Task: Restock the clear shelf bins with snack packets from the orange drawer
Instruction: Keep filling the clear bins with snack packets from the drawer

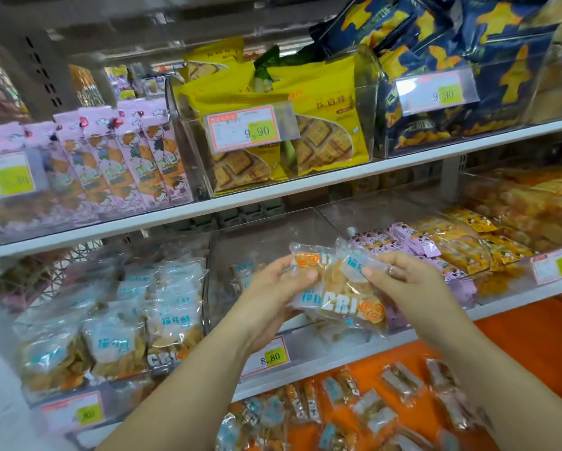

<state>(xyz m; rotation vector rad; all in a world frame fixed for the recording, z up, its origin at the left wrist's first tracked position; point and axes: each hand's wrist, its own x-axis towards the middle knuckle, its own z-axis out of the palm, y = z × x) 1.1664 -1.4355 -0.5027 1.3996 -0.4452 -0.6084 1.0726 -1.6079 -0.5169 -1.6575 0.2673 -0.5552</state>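
My left hand and my right hand together grip a small stack of clear snack packets printed with blue characters and orange swirls. I hold them just above the front rim of a nearly empty clear bin on the lower shelf. A few of the same packets lie at the back of that bin. Below, the orange drawer stands pulled out with several more packets lying loose in it.
The clear bin to the left is full of the same packets. To the right, a bin holds pink and orange packets. On the upper shelf stand bins of pink, yellow and dark blue bags with price tags.
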